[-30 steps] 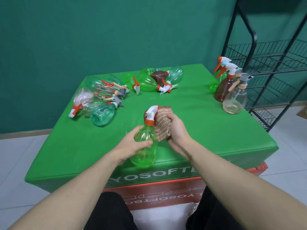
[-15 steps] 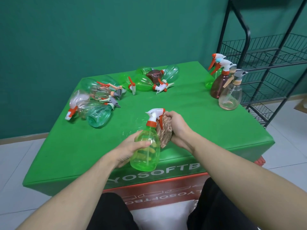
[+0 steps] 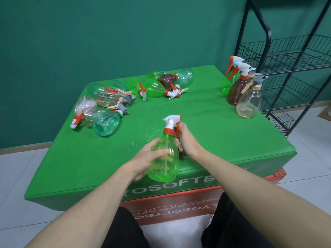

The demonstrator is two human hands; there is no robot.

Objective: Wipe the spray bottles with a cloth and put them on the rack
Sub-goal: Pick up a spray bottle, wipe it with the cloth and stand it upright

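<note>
Gripping empty green bottle, cloth

green table, toppled spray bottles; three upright

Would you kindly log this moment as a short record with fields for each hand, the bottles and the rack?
left hand: left hand grips the green spray bottle, upright
right hand: right hand presses the brown cloth to its side
standing bottles: three at the table's right edge, the clear bottle nearest
lying bottles: two heaps at the far left and middle
rack: black wire rack, no bottle visible on its shelves
</note>
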